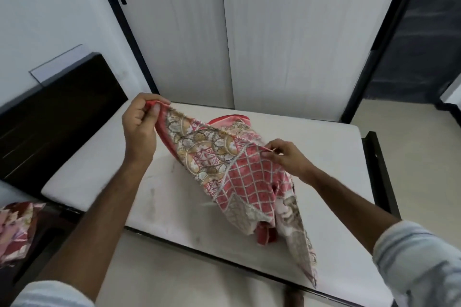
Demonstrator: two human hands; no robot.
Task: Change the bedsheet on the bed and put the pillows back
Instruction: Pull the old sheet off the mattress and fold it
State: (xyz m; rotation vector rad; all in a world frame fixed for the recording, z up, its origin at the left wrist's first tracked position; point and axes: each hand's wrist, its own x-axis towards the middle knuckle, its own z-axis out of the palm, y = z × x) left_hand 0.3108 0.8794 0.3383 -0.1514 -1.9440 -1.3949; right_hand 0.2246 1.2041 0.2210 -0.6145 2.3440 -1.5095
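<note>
A bare white mattress [311, 157] lies on a dark bed frame in front of me. Above its middle I hold a red and pink patterned bedsheet [224, 164], partly bunched, with a long fold hanging down toward the near edge. My left hand [139, 127] pinches a red hem of the sheet at its upper left. My right hand [287, 157] pinches another edge lower and to the right. Pillows are not clearly visible.
A dark headboard [57, 119] stands at the left. Folded patterned cloth [17, 229] lies at the lower left. White wardrobe doors [224, 32] rise behind the bed. Pale floor [411, 117] shows at the right, past the dark frame rail [381, 172].
</note>
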